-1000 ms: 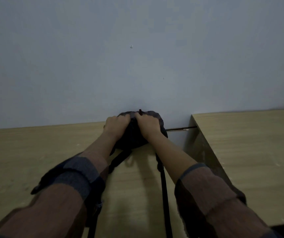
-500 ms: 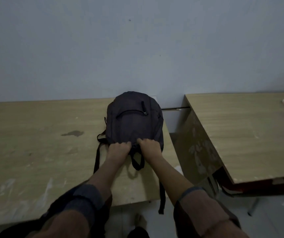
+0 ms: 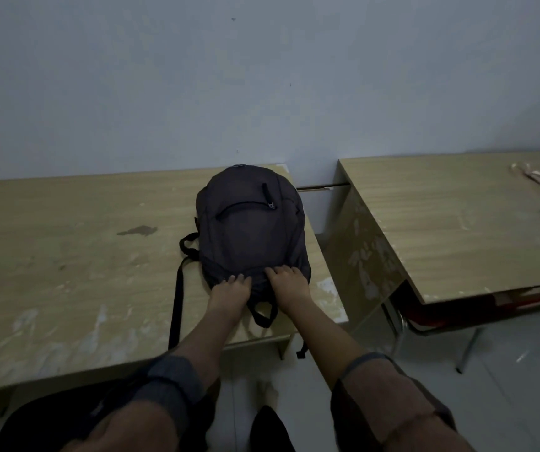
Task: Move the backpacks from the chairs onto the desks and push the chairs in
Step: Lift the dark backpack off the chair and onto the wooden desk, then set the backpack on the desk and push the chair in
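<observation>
Backpack (image 3: 250, 223) farther beyond both hands (image 3: 257, 288)

Dark grey backpack (image 3: 250, 230) lies flat on the wooden table (image 3: 66, 256), front pocket facing up, top toward the wall, near the table's right end. One black strap (image 3: 177, 298) hangs over the front edge.

Backpack (image 3: 250, 228): a second ago a bunched dark lump at the wall under both hands; now flat on the desk (image 3: 66, 256), front pocket and zipper up, centre of frame. Left hand (image 3: 229, 293) and right hand (image 3: 286, 283) have slid from its far end to its near lower edge, fingers now spread on the fabric where half a second ago they were curled into it. A strap now hangs over the desk's near edge.
</observation>
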